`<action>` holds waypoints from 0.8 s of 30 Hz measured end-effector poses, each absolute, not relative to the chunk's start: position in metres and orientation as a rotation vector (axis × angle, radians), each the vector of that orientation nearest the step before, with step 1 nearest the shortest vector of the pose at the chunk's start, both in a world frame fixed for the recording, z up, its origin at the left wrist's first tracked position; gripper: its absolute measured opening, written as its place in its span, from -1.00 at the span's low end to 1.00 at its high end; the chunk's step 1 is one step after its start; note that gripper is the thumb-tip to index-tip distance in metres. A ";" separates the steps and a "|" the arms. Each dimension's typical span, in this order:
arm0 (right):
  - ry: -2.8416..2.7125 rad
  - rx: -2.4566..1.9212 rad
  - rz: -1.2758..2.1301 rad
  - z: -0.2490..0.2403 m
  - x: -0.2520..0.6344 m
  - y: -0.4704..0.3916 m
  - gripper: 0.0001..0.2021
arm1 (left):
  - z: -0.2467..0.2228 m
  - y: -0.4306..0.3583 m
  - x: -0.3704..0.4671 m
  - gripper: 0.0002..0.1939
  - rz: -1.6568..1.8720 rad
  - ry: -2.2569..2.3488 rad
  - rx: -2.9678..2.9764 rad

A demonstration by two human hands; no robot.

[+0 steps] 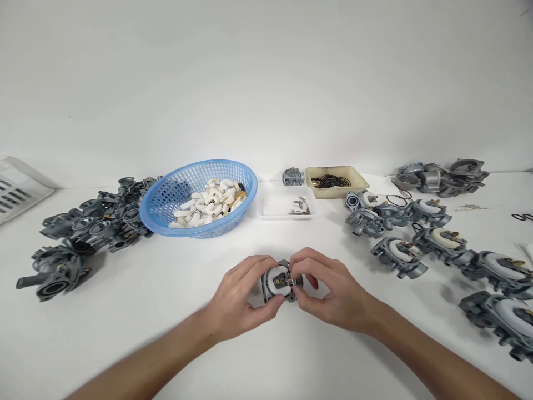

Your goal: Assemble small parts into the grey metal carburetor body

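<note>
A grey metal carburetor body (285,263) lies on the white table in front of me, its open bowl side up. In it sits a white C-shaped float (272,278), with a small brass part showing in the middle. My left hand (239,294) grips the carburetor body from the left, fingers on the far edge and thumb on the near edge. At the float's hinge end, on the right, the fingertips of my right hand (331,283) are pinched together. Whatever small part lies between them is too covered to make out.
A blue basket (156,228) of white floats stands back left, beside several carburetor bodies (100,228). A white tray (272,208) of small metal pins and a beige tray (333,193) of black rings stand behind. Carburetors with floats (443,241) spread rightward; metal bowls (431,180) lie behind them.
</note>
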State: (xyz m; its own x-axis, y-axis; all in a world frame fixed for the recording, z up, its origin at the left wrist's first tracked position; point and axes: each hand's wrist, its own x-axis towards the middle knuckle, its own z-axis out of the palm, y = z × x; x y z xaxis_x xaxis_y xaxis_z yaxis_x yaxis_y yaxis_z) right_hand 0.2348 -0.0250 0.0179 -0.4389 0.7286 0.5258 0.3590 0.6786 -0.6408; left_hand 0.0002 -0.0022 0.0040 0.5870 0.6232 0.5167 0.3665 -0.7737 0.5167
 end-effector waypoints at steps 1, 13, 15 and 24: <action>-2.051 -0.838 0.558 0.017 0.235 -0.024 -0.75 | 0.004 -0.002 0.000 -0.55 0.995 0.816 2.455; -2.028 -0.906 0.491 0.016 0.235 -0.026 -0.78 | 0.005 0.002 -0.002 -0.65 0.893 0.929 2.335; -2.049 -0.935 0.479 0.017 0.235 -0.026 -0.77 | 0.004 0.001 -0.003 -0.65 0.893 0.928 2.348; -2.116 -0.963 0.404 0.017 0.234 -0.025 -0.75 | -0.002 0.002 -0.006 -0.61 0.914 0.922 2.423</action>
State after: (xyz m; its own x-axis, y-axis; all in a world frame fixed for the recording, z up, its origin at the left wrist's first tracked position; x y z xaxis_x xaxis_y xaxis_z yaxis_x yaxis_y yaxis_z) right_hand 0.2335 -0.0248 0.0171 -0.4250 0.7464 0.5121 0.5052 0.6651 -0.5500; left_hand -0.0059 0.0021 -0.0018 0.5711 0.6958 0.4355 0.4414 -0.7076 0.5517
